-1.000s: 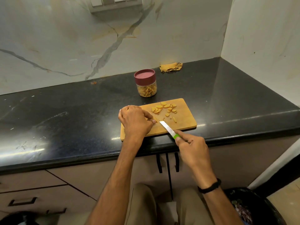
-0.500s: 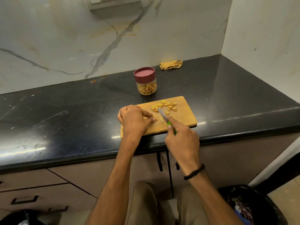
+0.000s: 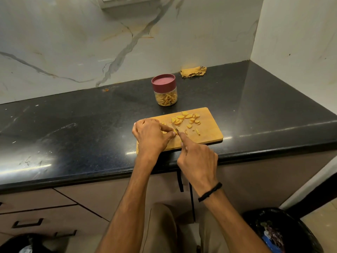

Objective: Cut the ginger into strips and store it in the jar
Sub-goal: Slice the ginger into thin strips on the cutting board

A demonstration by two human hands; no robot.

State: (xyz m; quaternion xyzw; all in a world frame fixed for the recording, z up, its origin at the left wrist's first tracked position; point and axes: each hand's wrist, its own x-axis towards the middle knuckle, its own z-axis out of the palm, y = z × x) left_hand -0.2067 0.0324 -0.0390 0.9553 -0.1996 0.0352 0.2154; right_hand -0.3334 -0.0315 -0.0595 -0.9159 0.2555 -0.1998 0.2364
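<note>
Your left hand (image 3: 151,134) sits on the near-left part of the board (image 3: 209,137), fingers curled, thumb and fingertips pinching a small ginger piece (image 3: 175,133) down on the wood. Your right hand (image 3: 197,157) grips the knife (image 3: 175,127): the handle is hidden in the fist and the index finger lies along the back of the blade. The blade points away from you, just beside the left fingertips, at the pinched piece; contact cannot be told. A black wristband (image 3: 209,191) is on the right wrist. Past the blade, a loose pile of slices (image 3: 186,118) lies on the far half of the board, with a few cut strips (image 3: 197,131) on the near right. The board lies on the black counter (image 3: 91,125), near its front edge. The jar (image 3: 166,98) stands upright just behind the board, maroon lid (image 3: 163,82) on, strips inside. A yellow cloth (image 3: 193,71) lies by the wall, well behind. A bin (image 3: 280,232) stands on the floor at lower right.
</note>
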